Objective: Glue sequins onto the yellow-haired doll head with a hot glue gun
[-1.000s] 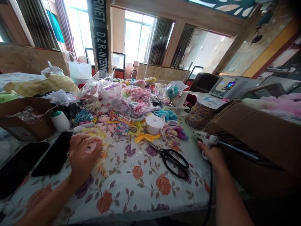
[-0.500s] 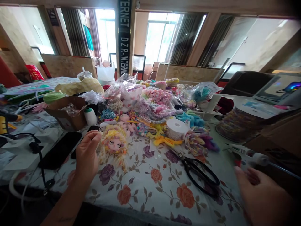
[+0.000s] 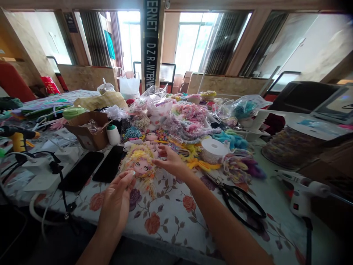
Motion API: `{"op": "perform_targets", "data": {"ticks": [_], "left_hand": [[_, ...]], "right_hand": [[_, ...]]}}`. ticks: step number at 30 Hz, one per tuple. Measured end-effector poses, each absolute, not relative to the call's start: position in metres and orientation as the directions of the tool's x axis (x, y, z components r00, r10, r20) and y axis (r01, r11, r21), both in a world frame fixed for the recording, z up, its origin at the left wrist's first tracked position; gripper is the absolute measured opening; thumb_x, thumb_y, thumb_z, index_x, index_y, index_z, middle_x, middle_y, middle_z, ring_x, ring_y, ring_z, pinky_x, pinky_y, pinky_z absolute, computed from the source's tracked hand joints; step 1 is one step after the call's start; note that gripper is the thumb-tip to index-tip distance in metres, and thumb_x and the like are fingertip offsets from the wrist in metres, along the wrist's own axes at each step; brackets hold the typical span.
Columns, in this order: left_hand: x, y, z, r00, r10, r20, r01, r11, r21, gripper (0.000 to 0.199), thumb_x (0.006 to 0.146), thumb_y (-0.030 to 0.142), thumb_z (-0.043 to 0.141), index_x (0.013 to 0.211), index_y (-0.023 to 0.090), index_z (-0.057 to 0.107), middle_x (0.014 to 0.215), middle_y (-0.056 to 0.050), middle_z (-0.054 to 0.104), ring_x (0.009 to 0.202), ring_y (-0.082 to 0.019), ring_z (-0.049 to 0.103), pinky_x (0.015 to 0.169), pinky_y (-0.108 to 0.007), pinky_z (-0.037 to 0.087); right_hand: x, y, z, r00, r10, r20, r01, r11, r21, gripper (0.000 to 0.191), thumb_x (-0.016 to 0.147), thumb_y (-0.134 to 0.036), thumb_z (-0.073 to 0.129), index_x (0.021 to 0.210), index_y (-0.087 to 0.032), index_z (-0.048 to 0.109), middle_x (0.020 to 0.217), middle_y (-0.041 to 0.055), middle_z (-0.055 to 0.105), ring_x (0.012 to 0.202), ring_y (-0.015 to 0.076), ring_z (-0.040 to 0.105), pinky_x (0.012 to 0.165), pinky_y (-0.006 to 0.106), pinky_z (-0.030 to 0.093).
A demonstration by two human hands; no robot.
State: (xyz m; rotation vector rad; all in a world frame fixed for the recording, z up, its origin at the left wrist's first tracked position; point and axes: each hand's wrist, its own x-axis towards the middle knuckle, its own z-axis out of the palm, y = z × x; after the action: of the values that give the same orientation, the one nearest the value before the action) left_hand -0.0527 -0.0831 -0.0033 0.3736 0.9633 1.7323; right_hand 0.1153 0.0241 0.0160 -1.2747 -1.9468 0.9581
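My left hand pinches a small whitish piece between thumb and fingertips; what it is, I cannot make out. Just beyond those fingertips lies a doll head with a painted face, yellow flowery trim and trailing yarn hair. My right hand hovers at the doll head's right side with thumb and fingers apart, holding nothing visible. Several bare doll faces lie behind the doll head, partly covered by my right fingers. Black-handled scissors rest on the flowered tablecloth right of my right forearm.
A white glue gun stands at the right edge, its cord hanging down. Two black phones and white power adapters with cables lie at left. Yarn, plastic bags, a white spool and a cardboard box crowd the back.
My right hand has moved left from beside the glue gun to the doll head. My left hand has shifted right and nearer me, still pinching. The view has turned slightly left.
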Motion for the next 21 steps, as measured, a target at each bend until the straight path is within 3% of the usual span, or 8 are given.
{"op": "perform_targets", "data": {"ticks": [12,21], "left_hand": [[-0.045,-0.064,-0.007,-0.448,0.891,-0.079,-0.568,-0.215,0.795,0.015,0.064,0.024,0.078,0.076,0.018,0.069,0.083,0.001,0.068,0.083,-0.012,0.061,0.086,-0.025,0.045],[-0.040,-0.061,-0.008,-0.442,0.897,-0.013,-0.530,-0.250,0.810,0.010,0.067,0.023,0.076,0.073,0.019,0.069,0.079,0.002,0.066,0.089,-0.013,0.060,0.093,-0.026,0.041]], "right_hand": [[0.090,0.036,0.004,-0.374,0.924,0.080,0.312,0.206,-0.928,0.068,0.062,-0.038,0.078,0.120,-0.017,0.050,0.091,0.0029,0.054,0.084,0.0183,0.055,0.074,0.031,0.047],[0.087,0.021,0.002,-0.338,0.916,0.218,0.313,0.328,-0.891,0.059,0.064,-0.035,0.076,0.116,-0.021,0.054,0.098,0.0050,0.060,0.094,0.0221,0.057,0.078,0.033,0.045]]}}
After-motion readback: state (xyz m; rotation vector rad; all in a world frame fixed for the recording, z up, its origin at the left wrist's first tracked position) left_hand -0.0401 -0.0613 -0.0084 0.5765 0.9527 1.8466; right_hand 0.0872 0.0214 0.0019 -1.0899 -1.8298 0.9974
